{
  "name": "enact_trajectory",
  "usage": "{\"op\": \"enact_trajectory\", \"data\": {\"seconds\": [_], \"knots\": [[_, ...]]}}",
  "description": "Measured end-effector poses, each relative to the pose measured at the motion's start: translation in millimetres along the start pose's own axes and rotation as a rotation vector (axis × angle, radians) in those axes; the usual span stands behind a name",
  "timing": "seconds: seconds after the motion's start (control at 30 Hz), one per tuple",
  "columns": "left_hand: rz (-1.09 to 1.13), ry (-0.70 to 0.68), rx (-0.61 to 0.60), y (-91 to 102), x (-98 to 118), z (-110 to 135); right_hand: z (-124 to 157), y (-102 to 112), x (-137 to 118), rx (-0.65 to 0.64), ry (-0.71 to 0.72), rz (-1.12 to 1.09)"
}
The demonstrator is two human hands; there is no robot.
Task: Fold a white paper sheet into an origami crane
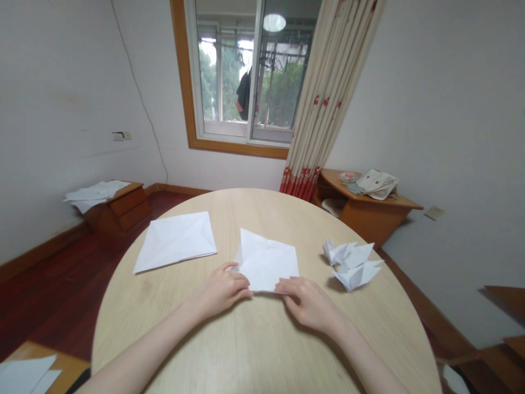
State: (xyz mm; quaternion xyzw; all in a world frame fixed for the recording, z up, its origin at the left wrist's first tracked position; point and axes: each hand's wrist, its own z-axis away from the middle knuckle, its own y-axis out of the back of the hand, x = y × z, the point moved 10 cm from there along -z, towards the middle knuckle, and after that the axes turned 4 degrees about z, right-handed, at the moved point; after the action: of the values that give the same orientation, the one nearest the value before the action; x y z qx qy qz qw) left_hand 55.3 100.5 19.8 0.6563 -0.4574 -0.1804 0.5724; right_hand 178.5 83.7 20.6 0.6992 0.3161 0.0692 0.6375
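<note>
A partly folded sheet of white paper [268, 265] lies on the round wooden table [262, 350] in front of me. Its upper left corner rises to a point, and a flap shows along the left side. My left hand [229, 290] grips the lower left edge with curled fingers. At the lower right corner, my right hand [301, 295] pinches the near edge, fingers on top and thumb close to the table. Off to the right sit folded paper figures [355, 265] with pointed tips, bunched together. To the left rests a stack of white paper [176, 241].
Beyond the table are a window [246, 71] and a patterned curtain [328, 98]. A low cabinet [127, 205] with papers stands at the left. The corner desk [369, 216] at the right bears a cloth bag [377, 183]. More sheets [27, 375] lie at lower left.
</note>
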Motion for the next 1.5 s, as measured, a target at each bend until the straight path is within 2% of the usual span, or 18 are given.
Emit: {"op": "enact_trajectory", "data": {"seconds": [0.23,0.4,0.53,0.67,0.77,0.9,1.2,1.5], "knots": [[0.068,0.027,0.021,-1.5,-5.7,-1.3,-1.3,14.5,2.2,0.127,-0.032,0.026],[0.132,0.079,0.049,-1.3,-14.0,1.1,2.0,26.6,8.2,0.303,-0.038,0.006],[0.198,0.093,0.036,-1.2,-11.7,2.3,5.5,33.8,11.5,0.462,-0.027,-0.037],[0.269,0.165,0.037,-2.1,-13.1,2.8,6.7,33.8,13.6,0.537,-0.041,-0.034],[0.318,0.204,0.047,-3.3,-14.8,2.7,7.2,32.5,16.3,0.563,-0.084,-0.018],[0.356,0.190,0.038,-4.2,-12.4,1.9,7.4,29.4,17.9,0.583,-0.124,0.007],[0.365,0.046,0.000,0.3,8.5,1.3,2.6,15.2,12.1,0.554,-0.126,0.165],[0.235,-0.096,0.027,0.7,18.8,1.8,-0.2,8.0,11.1,0.502,-0.123,0.265]]}}
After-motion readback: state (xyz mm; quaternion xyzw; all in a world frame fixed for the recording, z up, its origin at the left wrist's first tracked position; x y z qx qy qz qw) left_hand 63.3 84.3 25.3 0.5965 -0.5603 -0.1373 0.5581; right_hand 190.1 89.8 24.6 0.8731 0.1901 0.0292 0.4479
